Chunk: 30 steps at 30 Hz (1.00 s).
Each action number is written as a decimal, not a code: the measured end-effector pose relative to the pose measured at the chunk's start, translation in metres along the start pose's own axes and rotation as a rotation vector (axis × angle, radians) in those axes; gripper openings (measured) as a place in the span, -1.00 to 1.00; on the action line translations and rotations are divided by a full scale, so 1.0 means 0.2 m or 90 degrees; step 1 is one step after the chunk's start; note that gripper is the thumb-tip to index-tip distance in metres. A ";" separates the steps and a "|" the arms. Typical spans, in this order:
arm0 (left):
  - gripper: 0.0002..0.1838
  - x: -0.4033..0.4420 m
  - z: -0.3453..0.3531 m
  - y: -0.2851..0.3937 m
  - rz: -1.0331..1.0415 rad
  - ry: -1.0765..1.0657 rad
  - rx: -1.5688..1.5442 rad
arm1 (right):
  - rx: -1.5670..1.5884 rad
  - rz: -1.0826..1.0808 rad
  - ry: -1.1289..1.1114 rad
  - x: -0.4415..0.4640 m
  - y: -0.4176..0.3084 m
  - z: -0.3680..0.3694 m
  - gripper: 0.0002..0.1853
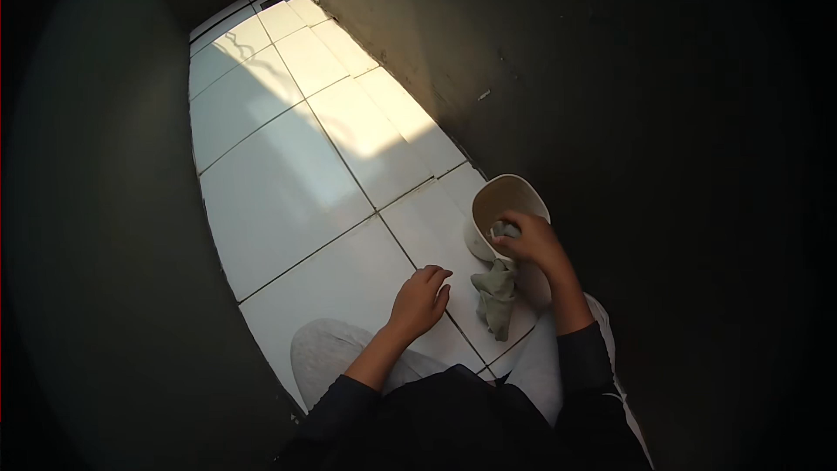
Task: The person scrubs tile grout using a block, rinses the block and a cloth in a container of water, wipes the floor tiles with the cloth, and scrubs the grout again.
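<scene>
Here, white tiles (288,183) — sunlit ahead — bear a container (506,196).

A pale tub (476,239), off-white outside and beige within, stood on the tiled floor (288,201) at the right, its rounded mouth open and facing the viewer. Just inside the mouth, a small light-grey piece (500,229) showed between the thumb and fingers of the right hand (527,242); too much was covered to tell what it was. On the near side of the tub lay a grey-green cloth (497,301), crumpled into loose folds, longer than wide. Its far end met the tub's near edge, and its near end narrowed on the tiles.
</scene>
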<state>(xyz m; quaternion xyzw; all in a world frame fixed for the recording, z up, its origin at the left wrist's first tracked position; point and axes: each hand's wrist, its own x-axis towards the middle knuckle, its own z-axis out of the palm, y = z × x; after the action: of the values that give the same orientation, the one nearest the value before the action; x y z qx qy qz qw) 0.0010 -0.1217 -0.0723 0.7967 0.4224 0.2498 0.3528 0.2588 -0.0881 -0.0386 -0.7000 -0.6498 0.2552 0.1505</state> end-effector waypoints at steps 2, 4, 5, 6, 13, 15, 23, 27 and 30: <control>-0.69 0.10 0.02 0.09 0.166 0.066 0.029 | 0.044 0.012 0.161 -0.05 -0.02 -0.02 -0.60; -0.70 0.23 0.05 0.19 0.243 0.070 0.057 | 0.011 0.043 0.172 -0.10 -0.01 -0.06 -0.59; -0.70 0.30 0.07 0.23 0.315 0.076 0.086 | -0.020 0.072 0.179 -0.12 0.00 -0.07 -0.58; -0.70 0.37 0.10 0.26 0.320 0.073 0.087 | -0.019 0.075 0.184 -0.15 0.02 -0.06 -0.58; -0.88 0.74 0.36 0.26 0.016 -0.132 0.316 | -0.007 0.078 0.229 -0.16 0.06 0.02 -0.58; -0.89 0.77 0.40 0.25 -0.018 -0.131 0.296 | -0.075 0.067 0.227 -0.16 0.04 0.03 -0.57; -0.91 0.77 0.41 0.23 0.007 -0.100 0.244 | -0.057 0.077 0.205 -0.15 0.04 0.01 -0.60; -0.81 0.74 0.42 0.22 0.161 0.001 0.305 | -0.029 0.058 0.213 -0.17 0.05 -0.01 -0.58; -0.71 0.72 0.32 0.34 0.134 0.097 0.325 | 0.012 0.049 0.232 -0.17 0.00 -0.06 -0.56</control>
<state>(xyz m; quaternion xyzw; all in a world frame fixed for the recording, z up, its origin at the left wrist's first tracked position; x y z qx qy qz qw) 0.1532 -0.0491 -0.0445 0.8782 0.4117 0.2298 0.0801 0.2649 -0.1204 -0.0235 -0.7577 -0.5819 0.1358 0.2622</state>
